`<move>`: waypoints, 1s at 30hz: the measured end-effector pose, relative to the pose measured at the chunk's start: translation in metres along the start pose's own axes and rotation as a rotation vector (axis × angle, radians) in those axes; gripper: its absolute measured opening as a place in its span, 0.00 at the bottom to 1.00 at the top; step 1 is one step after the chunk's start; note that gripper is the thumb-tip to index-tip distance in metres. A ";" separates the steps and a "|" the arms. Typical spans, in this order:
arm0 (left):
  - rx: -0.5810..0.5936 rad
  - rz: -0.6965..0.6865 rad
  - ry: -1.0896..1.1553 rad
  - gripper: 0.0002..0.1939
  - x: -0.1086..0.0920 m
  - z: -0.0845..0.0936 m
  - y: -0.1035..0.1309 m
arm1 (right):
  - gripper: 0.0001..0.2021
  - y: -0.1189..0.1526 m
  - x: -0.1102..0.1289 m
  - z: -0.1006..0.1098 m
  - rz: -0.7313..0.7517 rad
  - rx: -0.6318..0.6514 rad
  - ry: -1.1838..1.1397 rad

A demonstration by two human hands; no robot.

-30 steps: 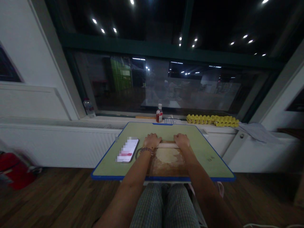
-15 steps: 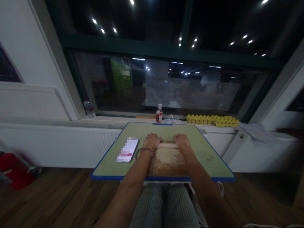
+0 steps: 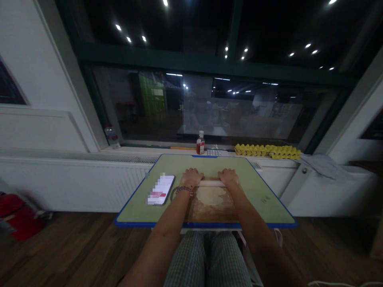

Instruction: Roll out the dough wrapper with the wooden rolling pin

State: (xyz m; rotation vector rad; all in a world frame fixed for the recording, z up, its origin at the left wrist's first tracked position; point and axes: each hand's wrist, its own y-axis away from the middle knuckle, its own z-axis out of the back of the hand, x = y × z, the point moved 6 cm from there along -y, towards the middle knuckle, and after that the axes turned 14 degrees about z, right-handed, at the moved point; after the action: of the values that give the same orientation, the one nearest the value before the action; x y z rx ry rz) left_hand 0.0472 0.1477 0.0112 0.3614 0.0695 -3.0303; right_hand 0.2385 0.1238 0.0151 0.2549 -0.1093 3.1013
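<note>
A pale rolling pin [image 3: 211, 183] lies crosswise near the far edge of a brown wooden board [image 3: 215, 215]. My left hand [image 3: 191, 177] is closed over the pin's left end, and my right hand [image 3: 229, 177] over its right end. On the board, just nearer to me than the pin, a thin, pale sheet of dough [image 3: 212, 196] is spread flat. White floury patches surround it. My forearms cover the board's left and right edges in part.
The board rests on a green folding table [image 3: 254, 207] with a blue rim. A lit phone [image 3: 163, 190] lies left of my left wrist. Along the windowsill stand a small bottle of reddish liquid [image 3: 200, 143], a yellow egg tray [image 3: 266, 151] and a clear water bottle [image 3: 112, 136].
</note>
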 end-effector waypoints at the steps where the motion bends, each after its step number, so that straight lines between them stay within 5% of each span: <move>1: 0.000 -0.002 -0.006 0.27 0.000 0.001 0.001 | 0.24 0.000 0.000 0.000 -0.004 0.005 0.000; 30: 0.001 0.020 0.017 0.25 0.001 0.001 0.001 | 0.24 0.001 0.002 0.001 0.026 -0.009 0.012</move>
State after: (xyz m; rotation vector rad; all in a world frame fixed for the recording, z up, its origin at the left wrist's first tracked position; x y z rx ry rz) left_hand 0.0466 0.1471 0.0118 0.3853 0.0644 -3.0075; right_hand 0.2371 0.1227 0.0167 0.2361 -0.1270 3.1267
